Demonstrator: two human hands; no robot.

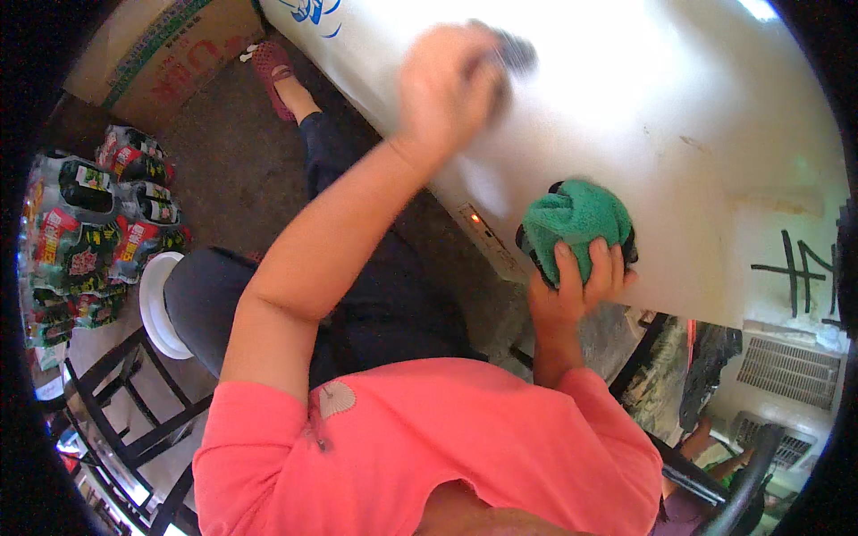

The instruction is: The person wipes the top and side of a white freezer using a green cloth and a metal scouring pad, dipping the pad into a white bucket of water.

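My left hand (442,87) is blurred and raised against the white side of a large appliance (677,120), probably a freezer. It grips a dark grey scrubbing pad (516,53); the exact kind is too smeared to tell. Lower down, my right hand (580,278) holds a bunched green towelling cloth (580,218) with dark edging against the same panel. Brownish marks show on the panel to the right of the cloth. Near the cloth, a small control strip (488,233) with a lit red lamp runs along the panel's edge.
Plastic-wrapped packs of bottles (87,228) stand at the left, below a cardboard box (174,67). A white round stool seat (161,305) is beside my knee. Black metal frames (134,402) fill the lower left. Another person's arm (697,439) shows at lower right, near vent grilles (791,368).
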